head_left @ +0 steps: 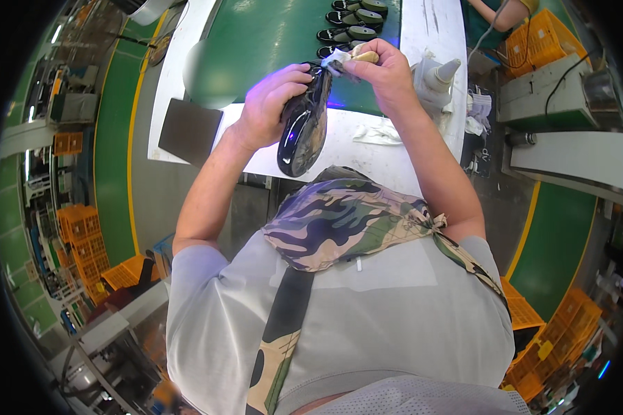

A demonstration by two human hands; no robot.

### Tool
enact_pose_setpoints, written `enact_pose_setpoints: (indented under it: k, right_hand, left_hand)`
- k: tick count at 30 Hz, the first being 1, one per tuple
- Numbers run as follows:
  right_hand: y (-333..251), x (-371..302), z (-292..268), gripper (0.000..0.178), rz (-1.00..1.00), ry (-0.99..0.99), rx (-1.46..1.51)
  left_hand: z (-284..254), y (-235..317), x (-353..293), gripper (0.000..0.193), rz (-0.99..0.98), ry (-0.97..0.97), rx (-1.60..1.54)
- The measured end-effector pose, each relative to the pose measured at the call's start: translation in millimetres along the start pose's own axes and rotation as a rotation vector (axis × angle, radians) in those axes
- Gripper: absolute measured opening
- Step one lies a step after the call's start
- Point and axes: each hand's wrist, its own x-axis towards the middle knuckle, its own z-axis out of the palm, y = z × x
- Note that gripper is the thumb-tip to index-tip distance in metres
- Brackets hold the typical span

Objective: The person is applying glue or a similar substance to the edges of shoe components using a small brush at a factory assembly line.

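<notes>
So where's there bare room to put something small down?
Most bare room is on the green belt, left of the row of shoes. A smaller white tabletop patch shows between the glossy black shoe in the left hand and the crumpled white cloth. It's crowded around the right hand and its rag, close to that row.

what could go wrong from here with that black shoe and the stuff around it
The glossy shoe might slip if the left hand's grip loosens. The bottle stands close beside the right forearm, so a sideways swing may knock it. The right hand pinches the cloth near the row of shoes and could nudge one.
</notes>
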Motion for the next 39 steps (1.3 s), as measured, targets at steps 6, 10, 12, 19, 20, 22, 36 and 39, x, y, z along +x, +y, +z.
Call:
enact_pose_setpoints:
  k: [6,10,12,19,20,22,36,39]
  right_hand:
    - [0,-12,8,0.02,0.198,-0.136,0.144]
    - [-8,-16,10,0.02,0.202,-0.168,0.103]
    - [-16,-13,10,0.02,0.186,-0.2,0.071]
    - [-35,-2,9,0.019,0.109,-0.294,-0.104]
    - [-35,0,8,0.019,0.111,-0.305,-0.101]
    - [-34,6,6,0.018,0.031,-0.328,-0.18]
    - [14,5,13,0.019,-0.045,-0.596,-0.326]
    - [28,-4,21,0.019,-0.012,-0.636,-0.298]
  left_hand:
    - [1,-1,-13,0.052,-0.117,-0.026,0.133]
    - [6,7,-19,0.057,-0.226,-0.071,0.2]
    - [6,13,-19,0.058,-0.291,-0.114,0.206]
    - [12,30,-17,0.063,-0.66,-0.325,0.195]
    - [10,33,-15,0.064,-0.764,-0.381,0.068]
    - [12,35,-20,0.066,-0.943,-0.438,-0.142]
    - [16,78,-72,0.078,-1.376,-0.095,-0.884]
    - [17,88,-84,0.076,-1.402,0.06,-1.008]
